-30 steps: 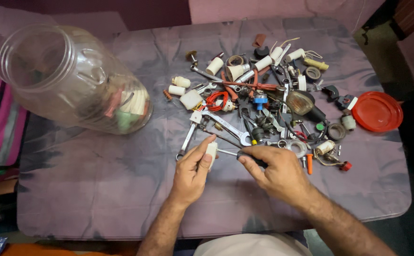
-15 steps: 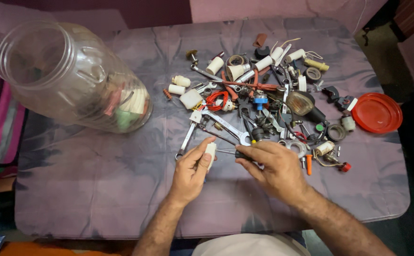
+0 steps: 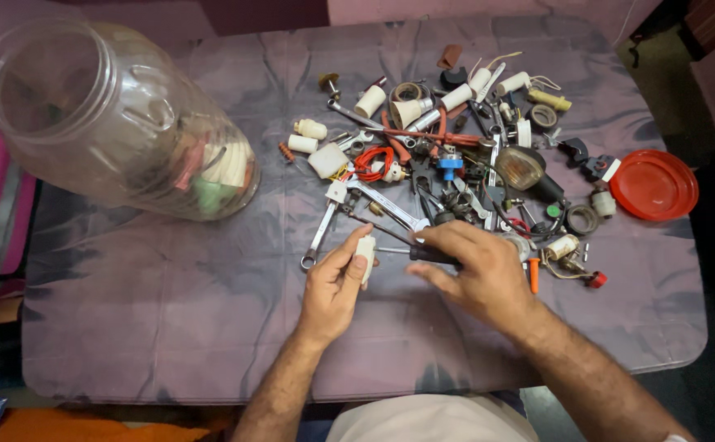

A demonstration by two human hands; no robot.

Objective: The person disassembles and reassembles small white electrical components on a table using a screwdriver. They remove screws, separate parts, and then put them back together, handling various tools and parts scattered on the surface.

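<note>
Setting: a table (image 3: 128,327) draped in a mottled purple-grey cloth, seen from above, with 1 person seated at its near edge.
Left hand (image 3: 335,282): it was closed around a small cream plastic fitting (image 3: 365,252), thumb and fingers pinching it upright just above the cloth.
Right hand (image 3: 476,270): it was wrapped around the dark handle of a screwdriver (image 3: 423,254), fingers curled over it, the thin shaft pointing left toward the fitting.
Where the pieces sat: fitting and screwdriver tip met, or nearly met, in the gap between the 2 hands, near the table's middle front; I could not tell whether the tip was seated.
Just behind the hands: a silver spanner (image 3: 323,229) lay angled on the cloth, close to the left fingertips but apart from them.
Pile: a heap of small hardware (image 3: 464,155) spread across the far right, with red wire, cream holders and metal tools tangled together.
Jar: a big clear plastic jar (image 3: 120,123) lay on its side at far left, a few items inside.
Lid: a red lid (image 3: 654,185) rested at the right edge.
Doing it well, as I judged: the fitting needed a steady pinch, the shaft kept in line with it, and gentle turning pressure so the tip would not slip toward the left fingers.
</note>
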